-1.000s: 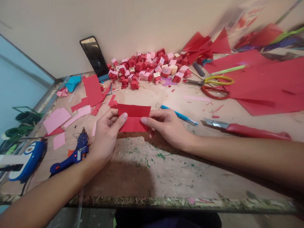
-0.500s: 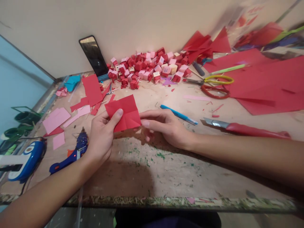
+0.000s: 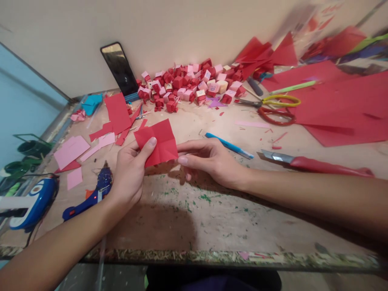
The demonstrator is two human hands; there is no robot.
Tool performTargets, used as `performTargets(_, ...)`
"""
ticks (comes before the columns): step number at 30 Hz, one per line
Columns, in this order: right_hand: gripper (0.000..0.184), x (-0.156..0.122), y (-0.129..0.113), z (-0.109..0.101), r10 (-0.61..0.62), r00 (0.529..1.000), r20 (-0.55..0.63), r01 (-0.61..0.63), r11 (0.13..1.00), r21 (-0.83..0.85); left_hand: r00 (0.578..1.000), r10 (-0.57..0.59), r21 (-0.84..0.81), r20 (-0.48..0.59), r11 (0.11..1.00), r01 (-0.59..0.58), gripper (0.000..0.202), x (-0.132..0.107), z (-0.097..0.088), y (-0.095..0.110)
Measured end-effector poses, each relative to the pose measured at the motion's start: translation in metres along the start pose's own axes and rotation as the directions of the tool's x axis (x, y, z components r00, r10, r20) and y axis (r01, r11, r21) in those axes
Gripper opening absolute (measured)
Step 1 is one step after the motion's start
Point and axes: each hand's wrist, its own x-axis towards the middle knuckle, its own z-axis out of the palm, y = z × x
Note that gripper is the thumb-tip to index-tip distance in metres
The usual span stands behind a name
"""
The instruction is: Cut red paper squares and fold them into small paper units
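Both hands meet over the worktop [image 3: 194,226]: the left hand [image 3: 130,173] pinches a creased red paper square [image 3: 157,141] by its lower corner, lifted and unfolded; the right hand [image 3: 209,159], fingers together, touches its edge. Refolding along a crease seems next.

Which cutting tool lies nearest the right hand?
The red-handled utility knife, just beyond the right hand's wrist; the yellow-handled scissors and red-handled scissors lie farther back.

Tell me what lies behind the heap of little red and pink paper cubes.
Behind the heap of paper cubes only the plain wall shows, the back cubes close against it. Whatever the heap covers on the table beneath it stays hidden.
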Motion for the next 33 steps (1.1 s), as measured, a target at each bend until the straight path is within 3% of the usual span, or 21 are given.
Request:
performTargets(13, 0.045, 0.0011, -0.0005, 0.0019, -0.028, 0.999, -0.028, 0.025, 0.997, -0.073, 1.000, 0.006, 0.017, 0.004, 1.000, -0.006, 0.036, 0.0008, -0.0030, -0.0043)
performTargets(20, 0.039, 0.0021, -0.0007, 0.0000, -0.072, 0.996, 0.048, 0.076, 0.992, -0.101, 0.998, -0.061, 0.033, -0.027, 0.998, 0.062, 0.039, -0.0016, -0.0004, -0.0017)
performTargets(26, 0.035, 0.0019, -0.0023, 0.0009, -0.047, 0.996, 0.071, 0.054, 0.993, -0.106, 0.999, -0.043, 0.056, -0.019, 0.997, 0.044, 0.040, -0.0026, -0.0002, -0.0037)
performTargets(33, 0.032, 0.0012, -0.0017, 0.0026, 0.015, 1.000, 0.019, -0.014, 0.997, -0.075, 0.999, -0.036, 0.032, 0.032, 0.999, 0.035, 0.040, -0.0045, -0.0022, -0.0069)
